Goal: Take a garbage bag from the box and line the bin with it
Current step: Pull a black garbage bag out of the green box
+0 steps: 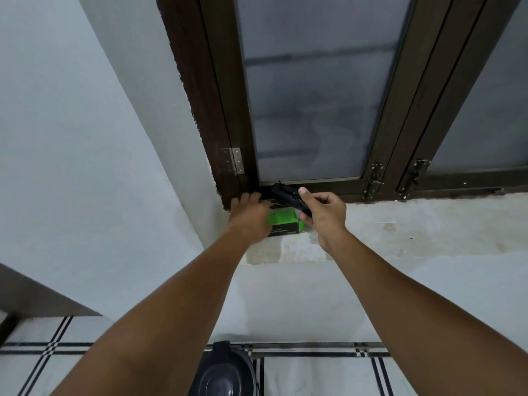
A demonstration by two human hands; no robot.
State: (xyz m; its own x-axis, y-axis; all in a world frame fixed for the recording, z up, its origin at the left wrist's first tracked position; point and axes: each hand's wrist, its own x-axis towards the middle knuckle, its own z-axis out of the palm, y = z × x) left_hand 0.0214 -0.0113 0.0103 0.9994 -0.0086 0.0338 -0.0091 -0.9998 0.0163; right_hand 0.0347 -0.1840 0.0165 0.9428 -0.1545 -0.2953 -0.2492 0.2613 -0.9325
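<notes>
Indoors, at a window ledge (371, 224) of bare cement, a person reaches forward with both bare arms toward a green box (283, 222) that sits on the ledge just below the dark wooden window frame (217, 115). The left hand (250, 214) lies palm-down over the left end of the box, its fingers spread and resting against the box top near the frame; whether they pinch anything beneath cannot be told. The right hand (323, 212) is raised just above the right end of the box, its grip pressed together on a folded black garbage bag (288, 197), with the thumb on top pointing toward the frosted pane (311, 90). The bag's far end rises toward the bottom rail of the window, while its lower part leads down to the box opening, where more black material shows between the two hands. Far below, at the bottom edge of the view, the dark bin (223, 372) stands on a white floor (314, 375) with black-lined tiles, close to the wall and well apart from the box.
</notes>
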